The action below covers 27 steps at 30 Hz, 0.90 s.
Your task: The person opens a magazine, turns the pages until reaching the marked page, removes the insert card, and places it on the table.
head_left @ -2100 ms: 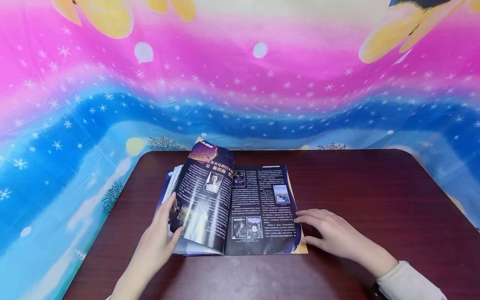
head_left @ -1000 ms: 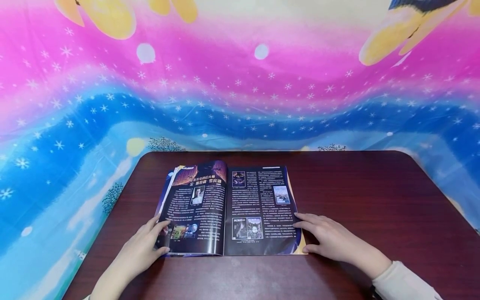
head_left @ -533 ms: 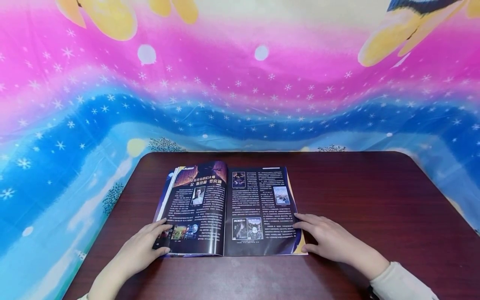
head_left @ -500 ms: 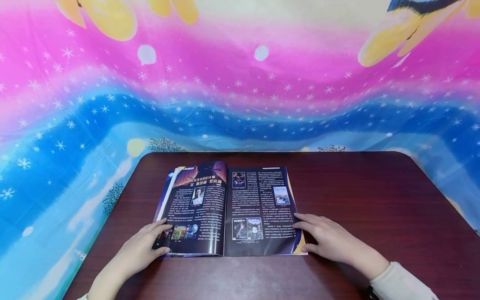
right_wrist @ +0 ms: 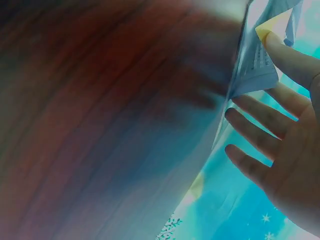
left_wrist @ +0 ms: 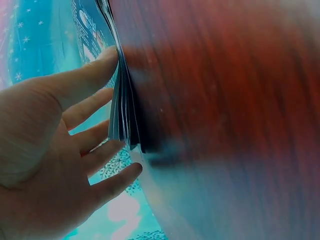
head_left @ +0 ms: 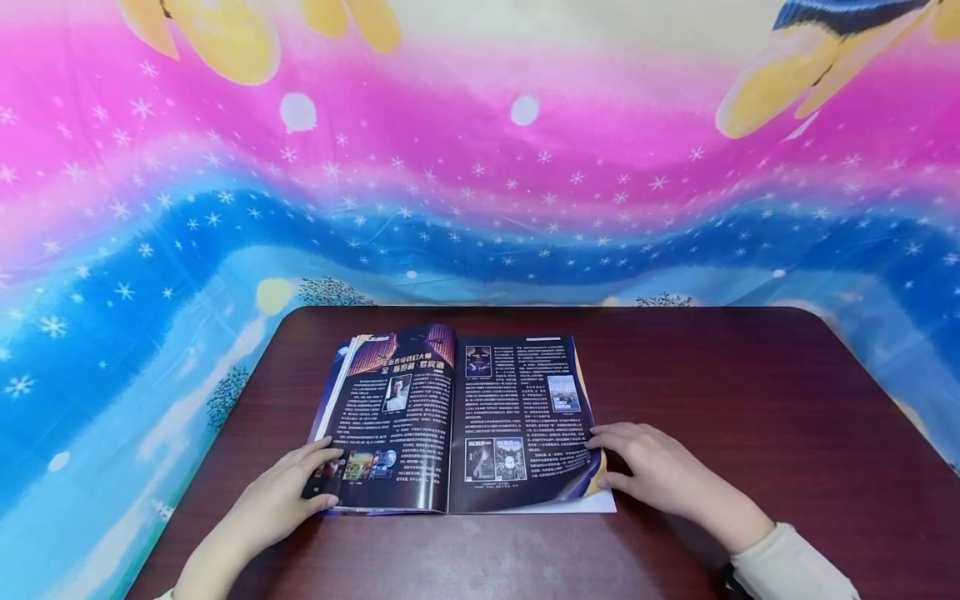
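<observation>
An open magazine with dark printed pages lies flat on the table. At its left edge, the left hand rests with fingertips on the page and thumb near the lower corner. The left wrist view shows that thumb against the page edges, the fingers spread and extended. On the opposite side, the right hand pinches the lower right corner of the right page between thumb and fingers. This corner curls upward, baring a white page beneath. In the right wrist view the thumb touches the bent yellow corner.
The dark reddish-brown table extends on both sides of the magazine. Behind and around it hangs a pink and blue cloth printed with snowflakes. A light sleeve covers the right forearm.
The left hand has laid the left page down flat and stayed at its edge. Since half a second ago, the right page's lower corner has lifted and curled under the right hand.
</observation>
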Each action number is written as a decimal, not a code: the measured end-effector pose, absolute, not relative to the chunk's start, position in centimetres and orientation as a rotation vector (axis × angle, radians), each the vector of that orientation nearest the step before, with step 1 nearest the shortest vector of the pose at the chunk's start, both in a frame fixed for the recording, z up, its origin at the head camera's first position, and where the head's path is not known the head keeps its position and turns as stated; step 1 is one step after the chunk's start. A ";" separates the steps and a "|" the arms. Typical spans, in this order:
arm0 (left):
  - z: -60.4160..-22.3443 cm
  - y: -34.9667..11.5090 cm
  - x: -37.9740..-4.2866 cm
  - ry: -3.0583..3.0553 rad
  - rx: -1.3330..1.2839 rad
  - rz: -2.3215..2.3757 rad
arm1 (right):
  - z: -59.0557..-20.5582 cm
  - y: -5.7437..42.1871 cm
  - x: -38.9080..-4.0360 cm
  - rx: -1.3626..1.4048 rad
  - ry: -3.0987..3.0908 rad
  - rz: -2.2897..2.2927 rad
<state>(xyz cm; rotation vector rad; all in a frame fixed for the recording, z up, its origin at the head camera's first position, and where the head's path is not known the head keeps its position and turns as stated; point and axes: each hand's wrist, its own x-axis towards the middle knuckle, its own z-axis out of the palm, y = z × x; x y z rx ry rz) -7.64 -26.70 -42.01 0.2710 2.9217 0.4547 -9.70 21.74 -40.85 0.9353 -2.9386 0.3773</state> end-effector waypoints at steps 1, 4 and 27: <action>-42.0 -26.6 -7.6 2.932 0.270 0.444 | -40.8 21.7 -9.7 0.918 -2.932 0.387; -41.8 -26.1 -7.3 2.973 0.280 0.410 | -40.7 21.5 -9.9 0.856 -2.910 0.426; -39.8 -16.3 -7.4 3.052 0.640 0.873 | -39.2 18.8 -11.3 0.783 -2.490 0.697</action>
